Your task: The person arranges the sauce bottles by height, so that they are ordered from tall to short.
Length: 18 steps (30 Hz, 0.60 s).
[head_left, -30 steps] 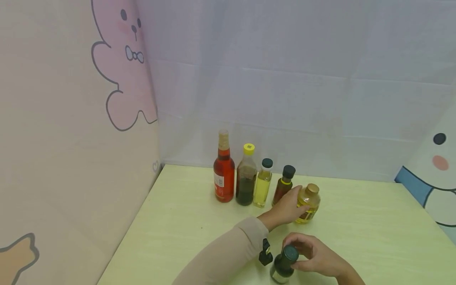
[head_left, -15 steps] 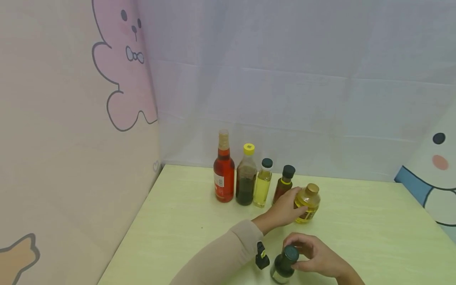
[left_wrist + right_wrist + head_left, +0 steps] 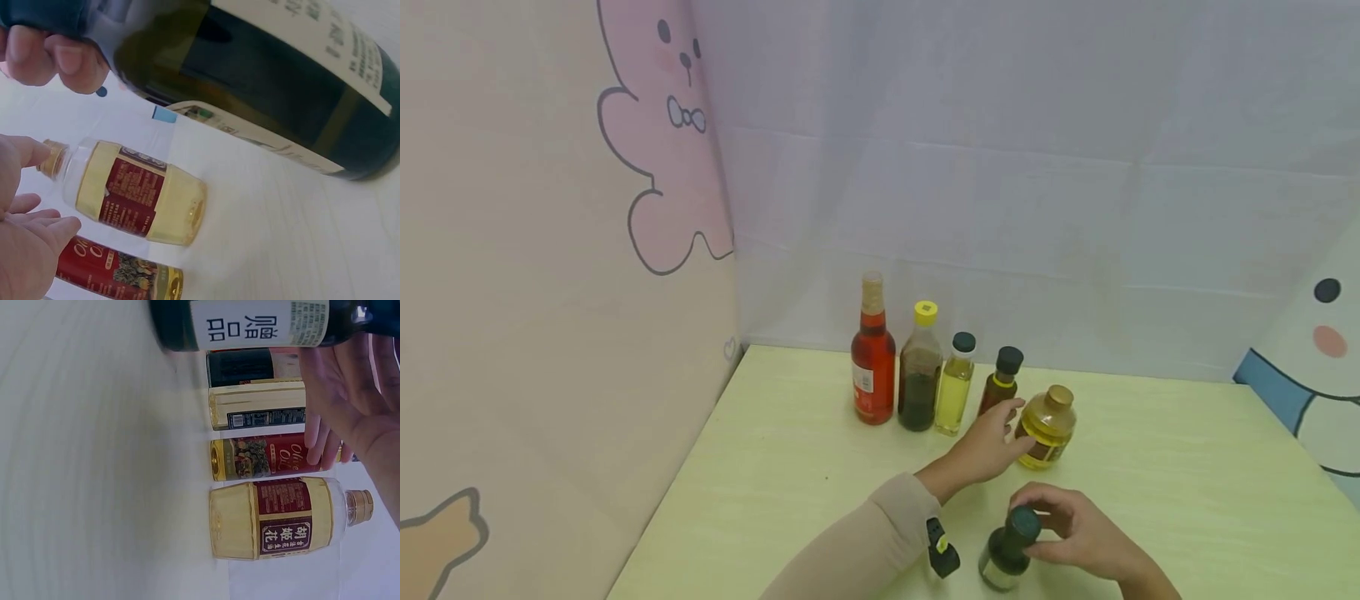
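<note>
My right hand (image 3: 1086,533) grips a dark green glass bottle (image 3: 1004,560) by its neck, close to the front of the table. That bottle (image 3: 250,81) crosses the top of the left wrist view. White printed labels show on its body. My left hand (image 3: 981,446) has its fingers extended just left of a gold-capped bottle of yellow oil (image 3: 1047,427), with a small gap between them. In the left wrist view the oil bottle (image 3: 137,187) shows a dark red label. Behind my left hand stands a red-labelled olive oil bottle (image 3: 1000,385), its lower part hidden.
Left of the olive oil, in a row, stand a slim pale-oil bottle (image 3: 955,387), a yellow-capped dark-liquid bottle (image 3: 919,375) and a tall red-liquid bottle (image 3: 872,375). A white cloth wall (image 3: 1000,208) closes off the back of the table (image 3: 1187,467).
My left hand has let go of the gold-capped oil bottle and drawn back to the left. The dark green bottle in my right hand has moved slightly right and away from the front.
</note>
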Tool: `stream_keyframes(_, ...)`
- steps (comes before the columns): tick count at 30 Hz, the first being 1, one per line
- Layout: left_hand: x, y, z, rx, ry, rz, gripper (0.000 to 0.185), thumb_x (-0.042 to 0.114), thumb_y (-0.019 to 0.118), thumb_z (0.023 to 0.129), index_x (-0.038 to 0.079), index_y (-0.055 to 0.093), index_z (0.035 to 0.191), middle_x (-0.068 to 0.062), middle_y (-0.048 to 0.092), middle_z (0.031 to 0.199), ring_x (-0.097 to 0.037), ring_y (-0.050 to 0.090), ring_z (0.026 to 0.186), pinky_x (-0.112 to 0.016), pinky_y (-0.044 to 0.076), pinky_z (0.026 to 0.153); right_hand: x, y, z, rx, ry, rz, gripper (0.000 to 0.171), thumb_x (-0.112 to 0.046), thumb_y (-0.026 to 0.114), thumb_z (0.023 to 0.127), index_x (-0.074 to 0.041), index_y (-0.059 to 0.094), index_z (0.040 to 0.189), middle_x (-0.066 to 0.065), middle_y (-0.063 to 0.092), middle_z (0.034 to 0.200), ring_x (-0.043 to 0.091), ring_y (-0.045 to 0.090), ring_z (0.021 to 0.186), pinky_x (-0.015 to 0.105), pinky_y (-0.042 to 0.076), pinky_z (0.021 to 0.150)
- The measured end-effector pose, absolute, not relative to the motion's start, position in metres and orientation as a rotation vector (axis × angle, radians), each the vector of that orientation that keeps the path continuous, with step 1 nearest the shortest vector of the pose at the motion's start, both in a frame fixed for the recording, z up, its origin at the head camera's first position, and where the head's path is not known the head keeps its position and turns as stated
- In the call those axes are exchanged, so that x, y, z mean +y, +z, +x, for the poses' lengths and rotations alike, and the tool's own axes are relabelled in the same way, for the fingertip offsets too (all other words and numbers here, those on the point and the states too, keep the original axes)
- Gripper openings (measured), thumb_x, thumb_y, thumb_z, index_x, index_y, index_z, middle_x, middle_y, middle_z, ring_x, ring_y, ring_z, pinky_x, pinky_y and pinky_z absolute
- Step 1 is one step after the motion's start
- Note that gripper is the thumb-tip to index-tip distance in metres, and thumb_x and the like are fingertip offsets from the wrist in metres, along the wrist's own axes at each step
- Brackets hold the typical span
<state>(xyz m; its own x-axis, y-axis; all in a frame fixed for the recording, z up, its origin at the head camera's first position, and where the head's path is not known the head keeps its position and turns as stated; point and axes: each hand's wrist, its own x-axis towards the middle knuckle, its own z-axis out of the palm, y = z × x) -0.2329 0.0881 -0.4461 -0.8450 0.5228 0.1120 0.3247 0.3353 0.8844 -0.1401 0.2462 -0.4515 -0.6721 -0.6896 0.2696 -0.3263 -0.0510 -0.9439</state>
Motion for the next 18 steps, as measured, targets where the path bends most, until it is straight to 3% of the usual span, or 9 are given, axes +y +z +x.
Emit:
stream_keyframes(5, 0.081, -0.446, -0.23, 2.355, 1.533, 0.755, 0.054, 0.036, 0.057, 0.088, 0.021, 0.036, 0.135, 0.003, 0.039, 0.135, -0.021, 0.047, 0.114, -0.028, 0.044, 0.084, 0.252, -0.448, -0.14, 1.974, -1.814, -1.043, 0.037, 0.014, 0.058, 0.079, 0.006, 0.049, 0.114, 0.017, 0.054, 0.108, 0.021, 0.053, 0.098, 0.035, 0.045, 0.083)
stream_keyframes(13, 0.073, -0.45, -0.223, 2.381, 1.486, 0.797, 0.054, 0.033, 0.058, 0.088, 0.017, 0.036, 0.136, 0.001, 0.041, 0.134, -0.022, 0.048, 0.113, -0.029, 0.044, 0.085, 0.261, -0.441, -0.139, 2.063, -1.851, -1.046, 0.038, 0.016, 0.057, 0.079, 0.006, 0.05, 0.114, 0.01, 0.055, 0.109, 0.019, 0.056, 0.096, 0.034, 0.047, 0.081)
stream_keyframes(18, 0.069, -0.452, -0.22, 2.388, 1.487, 0.792, 0.053, 0.033, 0.057, 0.089, 0.018, 0.036, 0.135, 0.003, 0.039, 0.135, -0.022, 0.047, 0.115, -0.028, 0.043, 0.086, 0.267, -0.439, -0.138, 2.186, -1.829, -0.906, 0.034, 0.01, 0.06, 0.08, 0.007, 0.051, 0.112, 0.009, 0.054, 0.109, 0.017, 0.055, 0.097, 0.034, 0.047, 0.079)
